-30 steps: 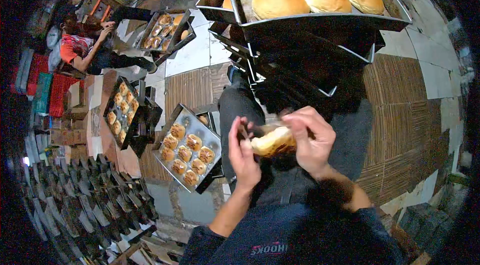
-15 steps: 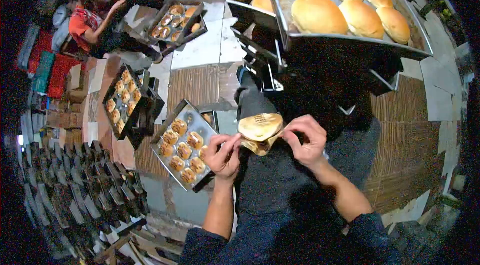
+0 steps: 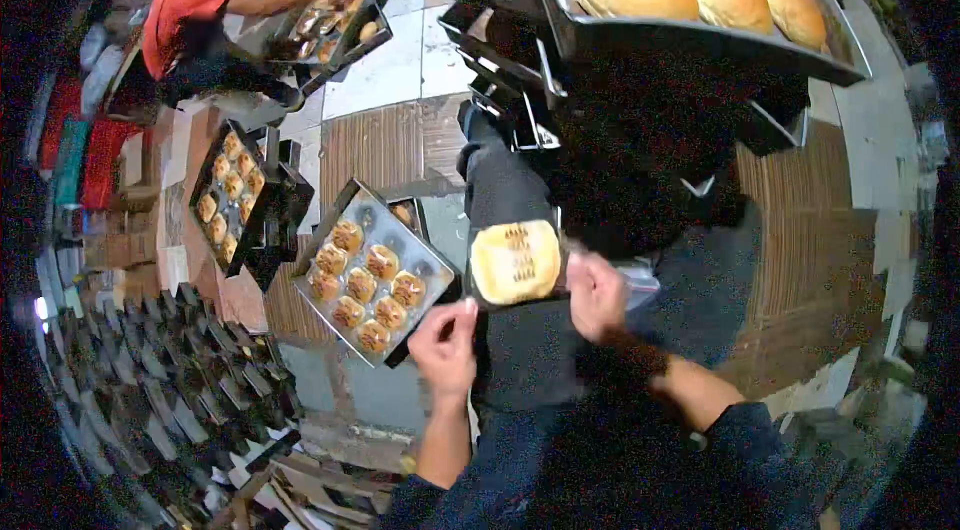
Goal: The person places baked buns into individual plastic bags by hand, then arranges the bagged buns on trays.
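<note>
A flat golden bun (image 3: 515, 263) with dark stamped lettering is over my lap, its lettered face toward me. Clear film around its edges looks like a thin plastic bag, though its outline is hard to see. At the bun's lower left, my left hand (image 3: 445, 345) is closed, thumb and finger pinching at the film's corner. My right hand (image 3: 597, 298), smeared by motion, is closed at the bun's right side, also at the film. Clear plastic with a coloured edge (image 3: 640, 285) lies on my right thigh beside that hand.
A tray of glazed buns (image 3: 350, 300) stands left of my leg, with another tray (image 3: 232, 195) beyond it. Large plain buns fill a raised tray (image 3: 720, 35) on stacked trays ahead. A person in a red shirt (image 3: 190, 10) reaches into a far tray (image 3: 335, 35).
The bun has turned from tilted to facing me, and its lettering now shows fully. My hands have moved slightly apart from its edges. The person in red has stretched an arm to the far tray.
</note>
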Demonstrator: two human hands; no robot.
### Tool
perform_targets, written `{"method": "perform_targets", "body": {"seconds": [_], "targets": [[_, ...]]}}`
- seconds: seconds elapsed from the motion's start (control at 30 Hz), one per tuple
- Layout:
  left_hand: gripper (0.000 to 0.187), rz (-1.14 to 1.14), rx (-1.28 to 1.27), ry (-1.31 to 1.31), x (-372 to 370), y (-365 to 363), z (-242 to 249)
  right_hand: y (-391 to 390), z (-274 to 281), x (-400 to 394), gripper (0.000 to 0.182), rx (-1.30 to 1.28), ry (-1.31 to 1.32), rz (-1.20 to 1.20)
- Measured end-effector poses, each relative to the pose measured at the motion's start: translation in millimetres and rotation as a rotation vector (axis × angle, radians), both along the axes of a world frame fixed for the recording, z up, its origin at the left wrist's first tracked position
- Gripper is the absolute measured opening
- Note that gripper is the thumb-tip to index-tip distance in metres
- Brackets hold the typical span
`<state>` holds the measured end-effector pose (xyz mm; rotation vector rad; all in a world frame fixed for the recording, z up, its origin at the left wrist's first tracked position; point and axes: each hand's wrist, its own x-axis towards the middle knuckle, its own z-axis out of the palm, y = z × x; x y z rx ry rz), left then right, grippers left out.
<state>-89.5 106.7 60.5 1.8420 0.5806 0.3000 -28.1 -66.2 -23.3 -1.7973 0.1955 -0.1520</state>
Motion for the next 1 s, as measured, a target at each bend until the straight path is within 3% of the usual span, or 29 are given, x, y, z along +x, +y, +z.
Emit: {"method": "perform_targets", "body": {"seconds": [0.07, 0.13, 0.2, 0.23, 0.27, 0.33, 0.37, 0.4, 0.47, 0.5, 0.53, 0.6, 0.67, 0.73, 0.8, 0.83, 0.9, 0.97, 1.0], "targets": [[0.010, -0.067, 0.292, -0.059, -25, -6, -15, -22, 11, -15, 0.033, -0.194, 0.223, 0.246], [0.013, -0.071, 0.418, -0.147, -26, -12, 2, -36, 33, -3, 0.029, -0.244, 0.132, 0.301], [0.014, 0.116, 0.008, -0.064, -18, -11, 27, -37, 106, 27, 0.014, -0.252, -0.044, 0.315], [0.016, 0.071, 0.126, -0.117, -1, -6, 39, -31, 122, 38, 0.016, -0.302, -0.236, 0.496], [0.017, 0.075, 0.017, -0.084, 9, 1, 39, -24, 132, 44, 0.029, -0.357, -0.430, 0.665], [0.018, 0.056, -0.204, -0.012, 35, 10, 41, 0, 127, 46, 0.049, -0.613, -0.478, 0.819], [0.018, 0.004, -0.200, -0.029, 43, 18, 36, 11, 119, 51, 0.061, -0.786, -0.394, 0.902], [0.021, -0.020, -0.072, -0.048, 49, 21, 34, 12, 117, 56, 0.059, -0.665, -0.378, 0.856], [0.025, 0.041, -0.267, -0.067, 54, 26, 44, 0, 163, 77, 0.060, -0.384, -0.067, 0.966], [0.026, 0.026, -0.285, -0.093, 54, 36, 37, -13, 170, 88, 0.058, -0.294, -0.221, 0.925], [0.027, 0.016, -0.305, -0.116, 51, 43, 28, -22, 206, 95, 0.054, -0.110, -0.036, 0.955], [0.026, 0.038, -0.270, -0.128, 51, 39, 18, -39, 236, 106, 0.045, -0.051, -0.357, 0.602], [0.023, 0.027, -0.218, -0.083, 57, 30, 7, -49, 274, 129, 0.041, 0.341, -0.317, 0.435], [0.018, -0.063, -0.305, -0.187, 73, -6, 10, -68, 276, 185, 0.031, 0.313, -0.540, 0.258], [0.018, -0.249, -0.224, -0.134, 83, -44, 31, -62, 305, 233, 0.027, -0.315, -0.552, 0.010], [0.020, -0.373, -0.211, -0.118, 87, -62, 35, -66, 303, 244, 0.027, -0.319, -0.553, 0.008], [0.024, -0.627, -0.081, -0.125, 97, -89, 31, -74, 296, 260, 0.026, -0.872, -0.909, -0.257], [0.028, -0.784, 0.284, -0.174, 104, -107, 2, -79, 294, 213, 0.022, -0.700, -0.827, -0.127], [0.028, -0.779, 0.274, -0.177, 101, -109, -24, -71, 283, 182, 0.015, -0.677, -0.944, -0.133]]}}
